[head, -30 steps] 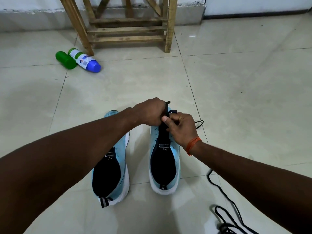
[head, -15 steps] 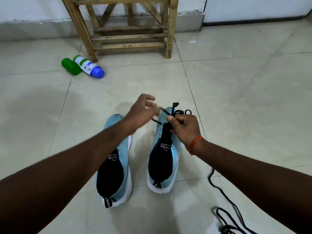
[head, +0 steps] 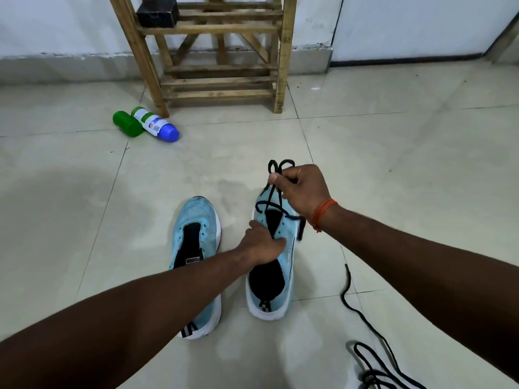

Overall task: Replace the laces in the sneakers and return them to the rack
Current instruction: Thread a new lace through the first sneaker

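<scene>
Lacing | right hand (head: pixel 302 189) pinches soft black cord lace (head: pixel 270 167) above toe of light-blue knit sneaker (head: pixel 287 252) on tiled floor (head: pixel 393 164) | left hand (head: pixel 262 244) presses its upper, fingers extended | I judge lace limp, light: grip near stiff tip; sneaker flexible: steady at midfoot.

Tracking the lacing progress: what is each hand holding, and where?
The right hand pinches the black lace by its bunched loops, above the toe of the sneaker. The left hand only presses on that sneaker beside the eyelets.
</scene>
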